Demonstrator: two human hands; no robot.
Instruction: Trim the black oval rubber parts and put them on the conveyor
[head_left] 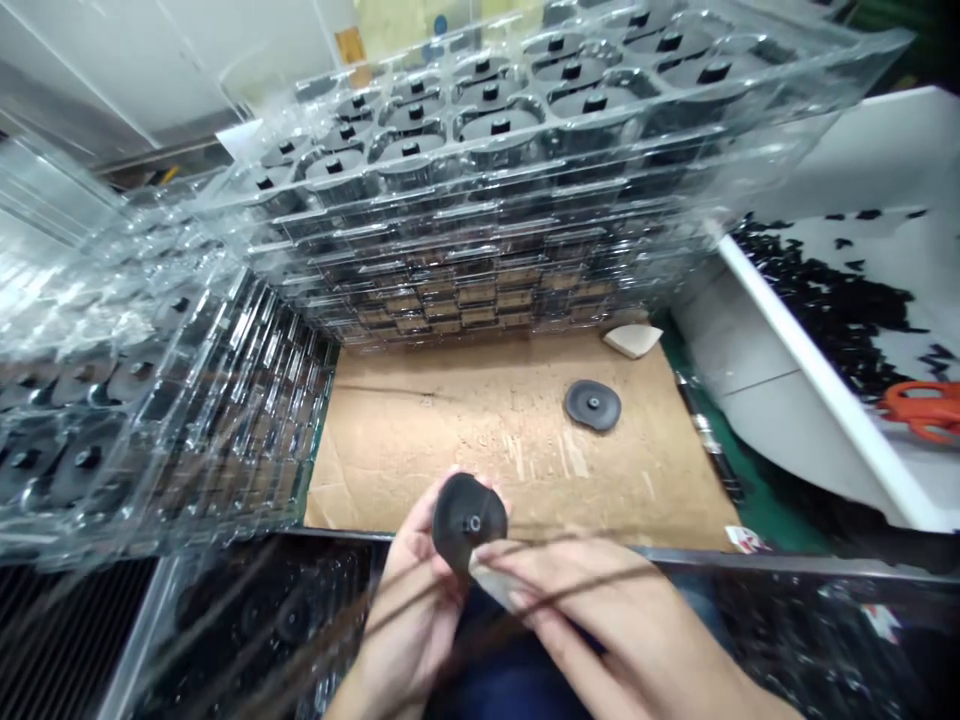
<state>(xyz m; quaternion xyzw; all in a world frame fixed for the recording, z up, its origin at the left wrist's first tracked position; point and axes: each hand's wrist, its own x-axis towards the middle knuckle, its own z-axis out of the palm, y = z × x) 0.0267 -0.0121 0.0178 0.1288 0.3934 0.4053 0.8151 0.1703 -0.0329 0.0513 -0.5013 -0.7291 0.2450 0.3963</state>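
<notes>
My left hand (416,575) is closed round a dark grey, rounded rubber-like disc (454,515) with a small metal-ringed hub at its middle. In my right hand (577,590) is a pale wedge-shaped pad (495,580), pinched between fingers and thumb. The pad's tip meets the disc's lower right edge, close to the hub. A second dark disc (583,404) of the same kind lies on the cardboard sheet (420,430), hub upward. Farther back on the cardboard rests another pale wedge-shaped piece (634,340). Dark strands of hair cross the view and blur over my hands.
Tall stacks of clear plastic trays (480,180) filled with similar discs rise behind the cardboard, with more trays (97,430) at left. To the right stands a white bin (810,370) holding black scraps (832,300) and orange-handled scissors (926,408). A dark pen-like object (712,440) lies beside it.
</notes>
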